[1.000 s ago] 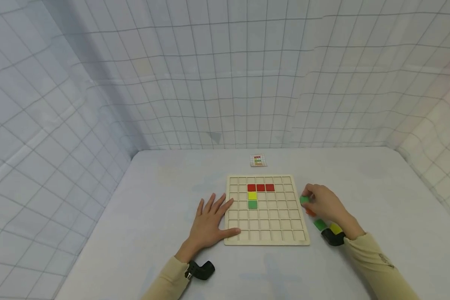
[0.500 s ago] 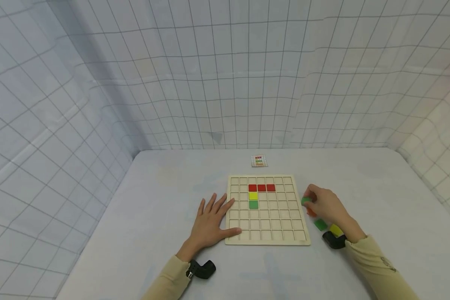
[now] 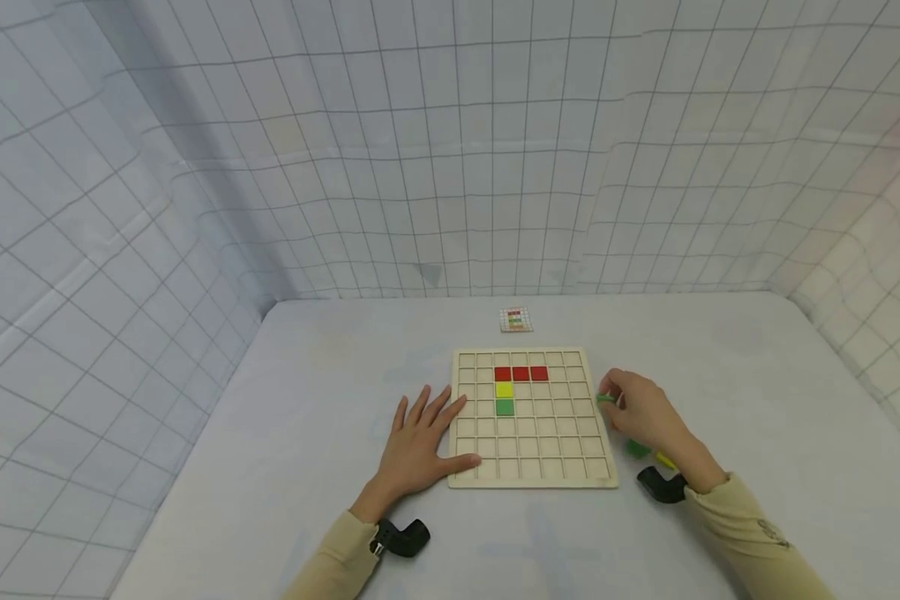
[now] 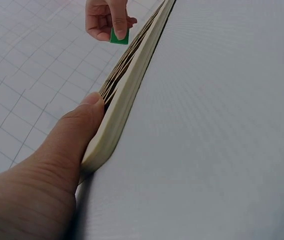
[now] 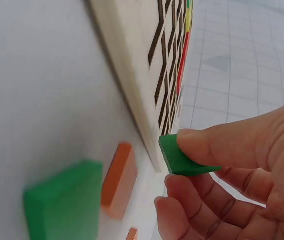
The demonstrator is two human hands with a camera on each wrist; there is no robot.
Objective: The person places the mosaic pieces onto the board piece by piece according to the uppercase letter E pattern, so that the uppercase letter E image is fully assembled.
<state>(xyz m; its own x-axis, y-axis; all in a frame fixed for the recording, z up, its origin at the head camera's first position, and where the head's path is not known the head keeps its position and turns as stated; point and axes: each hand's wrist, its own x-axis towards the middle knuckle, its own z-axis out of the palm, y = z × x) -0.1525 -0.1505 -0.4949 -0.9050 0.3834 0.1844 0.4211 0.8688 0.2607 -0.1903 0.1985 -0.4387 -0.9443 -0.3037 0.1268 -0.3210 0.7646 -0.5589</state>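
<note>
A pale wooden grid board (image 3: 562, 446) lies on the table, with three red tiles (image 3: 521, 374) in a row, a yellow tile (image 3: 503, 389) below the leftmost and a green tile (image 3: 505, 407) under that. My left hand (image 3: 414, 454) rests at the board's left edge, fingers spread and straight; its thumb lies over the rim, as the left wrist view also shows. Just beyond the right edge, my right hand (image 3: 645, 410) pinches a green square tile (image 5: 181, 159) between thumb and fingers, raised over the table in the right wrist view.
Beneath the right hand lie a loose green tile (image 5: 64, 202), an orange tile (image 5: 119, 181) and a yellow tile (image 3: 666, 459). A small pattern card (image 3: 516, 319) sits behind the board. White gridded cloth walls (image 3: 450, 167) enclose the table.
My right hand has shifted slightly left toward the board, and its green tile now appears edge-on in the head view. The left hand stays in place.
</note>
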